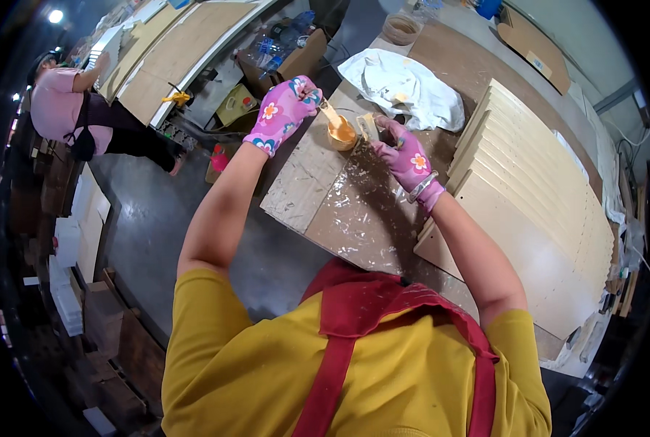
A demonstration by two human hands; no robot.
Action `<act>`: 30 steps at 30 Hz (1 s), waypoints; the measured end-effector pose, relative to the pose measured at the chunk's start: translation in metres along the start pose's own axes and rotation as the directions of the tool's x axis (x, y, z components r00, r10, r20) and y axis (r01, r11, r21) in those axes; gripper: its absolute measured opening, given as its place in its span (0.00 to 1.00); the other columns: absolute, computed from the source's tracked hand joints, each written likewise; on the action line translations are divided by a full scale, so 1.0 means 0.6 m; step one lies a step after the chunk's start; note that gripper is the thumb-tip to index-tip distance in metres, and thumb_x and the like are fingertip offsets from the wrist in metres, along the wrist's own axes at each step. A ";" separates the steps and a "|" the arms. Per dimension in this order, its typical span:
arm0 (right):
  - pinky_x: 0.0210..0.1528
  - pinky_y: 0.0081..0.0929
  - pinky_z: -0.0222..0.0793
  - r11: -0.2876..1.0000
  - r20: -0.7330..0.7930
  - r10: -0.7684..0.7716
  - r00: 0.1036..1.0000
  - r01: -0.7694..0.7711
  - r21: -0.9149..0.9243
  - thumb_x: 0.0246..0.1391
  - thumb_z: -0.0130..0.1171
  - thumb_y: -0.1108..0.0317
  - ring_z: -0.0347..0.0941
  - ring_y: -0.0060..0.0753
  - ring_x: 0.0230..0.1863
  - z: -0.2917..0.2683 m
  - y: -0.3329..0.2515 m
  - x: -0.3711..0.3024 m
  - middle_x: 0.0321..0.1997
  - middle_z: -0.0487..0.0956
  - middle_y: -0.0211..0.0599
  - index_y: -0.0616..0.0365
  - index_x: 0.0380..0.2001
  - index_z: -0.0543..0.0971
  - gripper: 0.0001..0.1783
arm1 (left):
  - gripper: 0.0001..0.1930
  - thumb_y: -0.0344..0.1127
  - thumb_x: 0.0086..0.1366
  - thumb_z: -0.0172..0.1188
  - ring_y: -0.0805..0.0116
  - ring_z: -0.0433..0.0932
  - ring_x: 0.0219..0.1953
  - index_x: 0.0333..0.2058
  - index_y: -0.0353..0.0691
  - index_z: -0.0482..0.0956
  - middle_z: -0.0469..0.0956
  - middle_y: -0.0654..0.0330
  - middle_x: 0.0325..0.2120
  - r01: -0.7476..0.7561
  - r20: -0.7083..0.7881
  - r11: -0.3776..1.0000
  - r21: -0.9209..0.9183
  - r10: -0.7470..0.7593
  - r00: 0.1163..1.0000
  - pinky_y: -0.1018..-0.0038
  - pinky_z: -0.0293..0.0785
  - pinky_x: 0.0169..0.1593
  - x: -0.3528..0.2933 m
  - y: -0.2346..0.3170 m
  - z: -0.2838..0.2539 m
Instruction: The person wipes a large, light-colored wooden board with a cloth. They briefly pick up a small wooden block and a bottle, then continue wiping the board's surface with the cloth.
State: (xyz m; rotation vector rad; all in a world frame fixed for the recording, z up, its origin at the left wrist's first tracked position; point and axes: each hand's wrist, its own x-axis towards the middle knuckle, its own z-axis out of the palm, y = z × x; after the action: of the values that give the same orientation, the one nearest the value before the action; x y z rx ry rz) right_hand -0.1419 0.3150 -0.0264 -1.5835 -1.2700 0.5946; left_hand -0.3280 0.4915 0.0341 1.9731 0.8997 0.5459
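My left hand, in a pink flowered glove, is closed on a thin spatula smeared with tan paste. Its lower end reaches a small cup of orange-tan paste, which stands near the left edge of the worktable. On the cup's other side, my right hand, gloved the same way, grips a small flat scraper with pale paste on its blade. A crumpled white cloth lies just beyond both hands.
Overlapping pale wooden panels cover the table's right side. A round tub and a cardboard piece lie at the back. Beyond a floor gap, another person stands at a bench. A box of plastic bottles sits left.
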 end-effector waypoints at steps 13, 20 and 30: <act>0.54 0.38 0.66 0.971 -0.045 -0.026 0.999 0.014 -0.241 0.50 0.64 0.59 0.75 0.43 0.50 0.045 -0.031 0.018 0.49 0.79 0.41 0.53 0.52 0.76 0.25 | 0.04 0.26 0.59 0.60 0.75 0.78 0.27 0.32 0.33 0.76 0.77 0.62 0.26 -0.010 -0.056 0.966 -0.258 -0.005 0.998 0.80 0.74 0.34 0.005 -0.028 0.009; 0.56 0.42 0.62 0.963 -0.048 0.035 0.998 -0.046 -0.264 0.51 0.61 0.52 0.74 0.45 0.53 0.058 -0.044 0.034 0.52 0.78 0.43 0.53 0.52 0.75 0.27 | 0.05 0.26 0.57 0.59 0.74 0.79 0.28 0.33 0.33 0.77 0.78 0.60 0.26 0.053 -0.039 0.939 -0.339 -0.070 0.997 0.79 0.74 0.35 -0.007 -0.022 0.007; 0.53 0.39 0.67 0.973 0.025 0.154 0.988 -0.148 -0.179 0.50 0.61 0.52 0.76 0.47 0.48 0.056 -0.042 0.060 0.46 0.80 0.49 0.57 0.51 0.76 0.28 | 0.09 0.20 0.49 0.63 0.77 0.76 0.31 0.30 0.37 0.76 0.76 0.65 0.27 0.000 -0.053 0.978 -0.207 -0.012 0.999 0.79 0.73 0.37 -0.043 -0.004 0.021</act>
State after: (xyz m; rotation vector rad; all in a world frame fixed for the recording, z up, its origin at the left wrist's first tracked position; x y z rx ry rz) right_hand -0.1691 0.3605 -0.0102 -1.8363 -1.2666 0.6237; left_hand -0.3368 0.4660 0.0247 1.7741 0.8461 0.6655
